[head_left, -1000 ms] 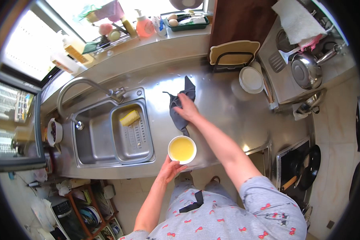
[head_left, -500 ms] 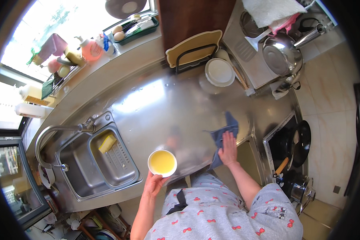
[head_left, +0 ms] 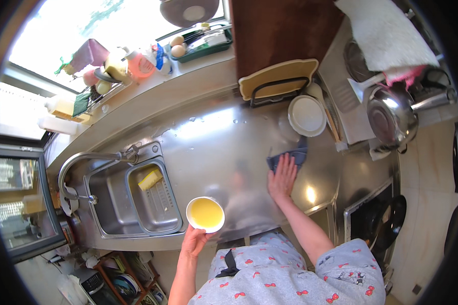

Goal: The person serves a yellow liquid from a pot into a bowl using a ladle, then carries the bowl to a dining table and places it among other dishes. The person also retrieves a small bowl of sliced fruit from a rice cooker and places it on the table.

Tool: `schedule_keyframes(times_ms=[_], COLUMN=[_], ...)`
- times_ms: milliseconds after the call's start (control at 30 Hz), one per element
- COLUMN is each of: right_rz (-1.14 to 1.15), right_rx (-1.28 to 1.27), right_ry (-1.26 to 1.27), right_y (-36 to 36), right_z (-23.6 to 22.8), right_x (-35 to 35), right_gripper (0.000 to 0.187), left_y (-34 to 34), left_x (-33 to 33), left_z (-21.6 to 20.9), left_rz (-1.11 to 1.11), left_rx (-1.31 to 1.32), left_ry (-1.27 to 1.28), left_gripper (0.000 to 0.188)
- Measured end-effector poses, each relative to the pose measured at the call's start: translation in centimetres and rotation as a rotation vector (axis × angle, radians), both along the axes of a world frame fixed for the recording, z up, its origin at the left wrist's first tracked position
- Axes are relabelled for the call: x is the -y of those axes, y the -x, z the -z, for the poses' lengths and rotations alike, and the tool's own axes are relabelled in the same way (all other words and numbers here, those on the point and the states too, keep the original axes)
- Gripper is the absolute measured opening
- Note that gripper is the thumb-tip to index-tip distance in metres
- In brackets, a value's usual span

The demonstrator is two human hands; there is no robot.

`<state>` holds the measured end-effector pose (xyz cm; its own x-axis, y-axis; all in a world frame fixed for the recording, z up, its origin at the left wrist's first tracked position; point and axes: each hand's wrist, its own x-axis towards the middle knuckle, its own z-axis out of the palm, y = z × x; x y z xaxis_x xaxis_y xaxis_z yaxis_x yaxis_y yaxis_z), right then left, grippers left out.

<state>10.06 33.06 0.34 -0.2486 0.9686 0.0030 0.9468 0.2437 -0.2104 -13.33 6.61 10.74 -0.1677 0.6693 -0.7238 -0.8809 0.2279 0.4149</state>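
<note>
Left hand grasps bowl, 7 o'clock edge; liquid likely sloshy. Right hand flat, unclenched on cloth, bowl's 2 o'clock; looks limp.

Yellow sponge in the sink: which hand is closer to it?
Left. The left hand is below and right of the yellow sponge in the picture; the right hand is much farther right, on the blue cloth.
</note>
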Motion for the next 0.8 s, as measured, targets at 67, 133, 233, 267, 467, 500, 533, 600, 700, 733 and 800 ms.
schedule_keyframes(times_ms=[67,133,233,267,467,500,533,600,700,733,800], right_rz=[-0.094,-0.189,-0.335,-0.365,-0.514,-0.594,-0.672,-0.853,-1.052,-1.124,-1.284], right_rx=[-0.054,-0.112,-0.144,-0.146,-0.170,-0.175,-0.180,-0.216,-0.227,-0.203,-0.196], right_ry=[0.005,-0.017,-0.046,-0.051,-0.084,-0.064,-0.044,-0.035,0.004,-0.013,-0.074], right_y=[3.9,7.7,13.2,15.1,26.6,28.4,30.0,32.5,34.9,35.3,35.3], right_z=[-0.2,-0.3,0.2,0.3,1.2,1.0,0.8,0.6,0.8,1.0,1.2], right_x=[-0.9,-3.2,-6.6,-7.7,-10.1,-9.6,-9.1,-8.5,-8.7,-8.7,-8.1], right_gripper=[0.071,0.070,0.069,0.069,0.069,0.068,0.068,0.066,0.063,0.060,0.058], left_y=[-0.3,-0.4,-0.4,-0.4,-0.2,-0.1,0.0,0.2,0.3,0.4,0.6], left_x=[-0.1,0.0,0.0,-0.1,1.9,2.1,2.2,2.6,3.4,3.5,3.7], left_z=[0.0,0.0,-0.4,-0.6,-0.7,-1.0,-1.6,-2.0,-2.3,-2.4,-2.4], left_rz=[-0.047,-0.085,-0.131,-0.149,-0.242,-0.269,-0.295,-0.330,-0.356,-0.364,-0.357], left_rx=[-0.004,0.001,0.020,0.025,0.023,0.013,0.004,-0.008,-0.018,-0.019,-0.034], left_ry=[-0.009,-0.020,-0.038,-0.044,-0.068,-0.058,-0.047,-0.030,-0.015,-0.015,-0.018], left_gripper=[0.068,0.068,0.069,0.070,0.071,0.070,0.069,0.068,0.069,0.069,0.069])
